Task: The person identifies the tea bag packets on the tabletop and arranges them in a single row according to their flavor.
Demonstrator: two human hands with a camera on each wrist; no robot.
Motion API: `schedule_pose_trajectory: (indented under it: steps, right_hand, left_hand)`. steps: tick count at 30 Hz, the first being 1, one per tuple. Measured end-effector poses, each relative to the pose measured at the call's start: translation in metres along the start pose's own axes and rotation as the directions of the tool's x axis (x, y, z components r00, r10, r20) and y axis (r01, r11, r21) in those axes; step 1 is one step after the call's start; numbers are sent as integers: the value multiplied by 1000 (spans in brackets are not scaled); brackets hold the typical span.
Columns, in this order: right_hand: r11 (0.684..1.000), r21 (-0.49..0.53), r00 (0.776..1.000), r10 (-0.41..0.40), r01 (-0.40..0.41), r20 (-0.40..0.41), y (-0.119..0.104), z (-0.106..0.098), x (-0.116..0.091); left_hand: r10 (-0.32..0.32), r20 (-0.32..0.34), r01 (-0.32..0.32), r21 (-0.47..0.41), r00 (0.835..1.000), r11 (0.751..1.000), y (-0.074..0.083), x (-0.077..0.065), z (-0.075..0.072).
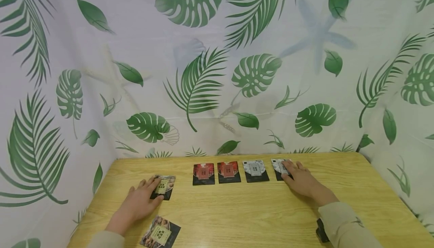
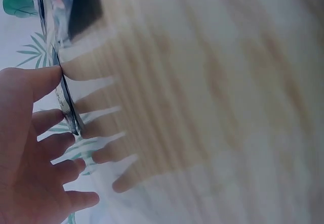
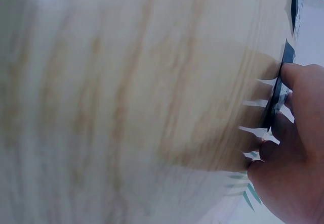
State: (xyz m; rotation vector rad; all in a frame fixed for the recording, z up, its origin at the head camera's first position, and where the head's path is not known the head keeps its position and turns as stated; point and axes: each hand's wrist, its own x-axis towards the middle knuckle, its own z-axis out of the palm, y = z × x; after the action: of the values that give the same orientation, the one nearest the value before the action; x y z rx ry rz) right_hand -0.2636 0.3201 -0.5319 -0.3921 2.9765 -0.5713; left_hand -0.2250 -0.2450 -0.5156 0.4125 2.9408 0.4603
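Observation:
My left hand (image 1: pixel 137 201) holds a flat seasoning sachet with a yellow label (image 1: pixel 166 187) by its left side. Its thumb lies at the sachet's near edge and the fingertips at its far left corner; the left wrist view shows this sachet nearly edge-on. At the right end of the back row, my right hand (image 1: pixel 303 180) grips a black-and-white sachet (image 1: pixel 278 169), partly hidden under the fingers. In the right wrist view, the thumb (image 3: pixel 298 77) rests on the dark edge of this sachet (image 3: pixel 276 100), with fingertips on its other side.
Two red-and-black sachets (image 1: pixel 204 174) (image 1: pixel 229 172) and another black-and-white sachet (image 1: pixel 255 171) lie along the back of the wooden table (image 1: pixel 237 210). A second yellow-label sachet (image 1: pixel 161 233) lies at the front left. Behind stands a leaf-patterned curtain (image 1: pixel 210 135).

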Motion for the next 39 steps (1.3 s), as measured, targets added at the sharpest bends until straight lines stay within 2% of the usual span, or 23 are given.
schedule_pose_trajectory:
  steps: [10, 25, 39]
  right_hand:
    - [1000, -9, 1000, 4, -4, -1, -1, -1, 0]
    - [1000, -6, 1000, 1, -1, -2, -2, -2, 0]
    - [1000, -2, 1000, 6, -6, 3, 0, 0, 0]
  left_hand:
    - [2, 6, -3, 12, 1000, 1000, 8, 9, 2]
    - [-20, 9, 19, 61, 1000, 998, 18, 32, 11]
    - [-20, 13, 19, 67, 1000, 998, 25, 42, 11]
